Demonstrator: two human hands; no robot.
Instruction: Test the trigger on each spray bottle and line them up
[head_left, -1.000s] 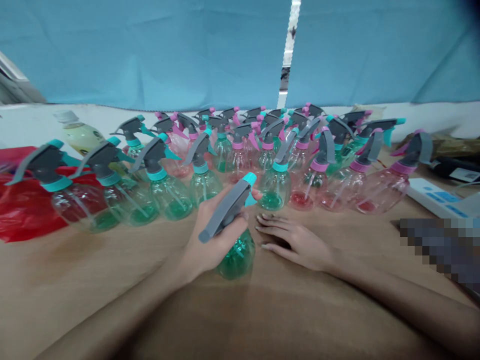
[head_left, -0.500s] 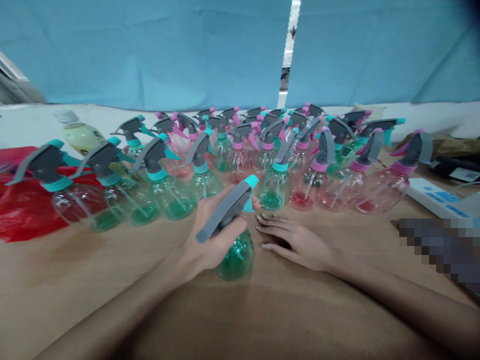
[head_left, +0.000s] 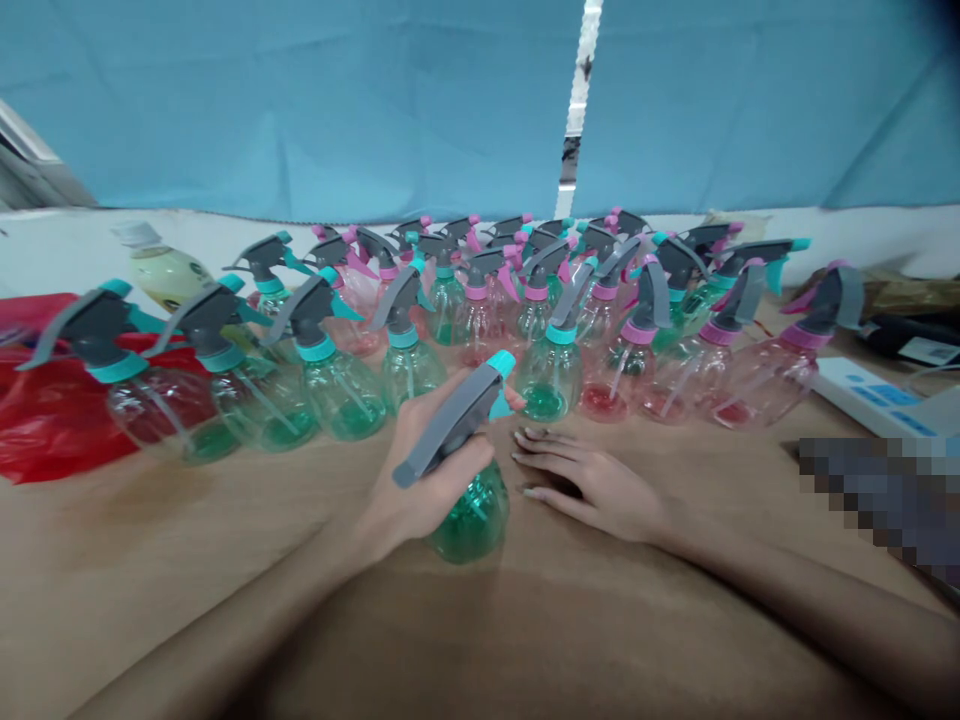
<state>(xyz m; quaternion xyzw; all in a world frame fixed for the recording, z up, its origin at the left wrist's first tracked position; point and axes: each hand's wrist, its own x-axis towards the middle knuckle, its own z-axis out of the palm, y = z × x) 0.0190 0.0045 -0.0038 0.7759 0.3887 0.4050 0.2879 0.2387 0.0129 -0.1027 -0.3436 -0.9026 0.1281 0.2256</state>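
Note:
My left hand (head_left: pixel 427 480) is wrapped round the neck of a green spray bottle (head_left: pixel 474 515) that stands on the table. The bottle's grey trigger head, tipped with a turquoise nozzle, rises above my fist and points away to the right. My fingers hide the collar and most of the trigger. Beside it, my right hand (head_left: pixel 589 482) lies on the table with fingers stretched towards the bottle, apart from it and holding nothing. Just beyond my hands stand a clear spray bottle with turquoise collar (head_left: pixel 551 385) and a pink-collared spray bottle (head_left: pixel 611 380).
Several rows of green and pink spray bottles (head_left: pixel 345 390) span the table (head_left: pixel 315 620) ahead. A red plastic bag (head_left: pixel 67 430) and a pale capped bottle (head_left: pixel 161 270) are at left. On the right lie a white power strip (head_left: pixel 874 395) and a black object (head_left: pixel 911 340).

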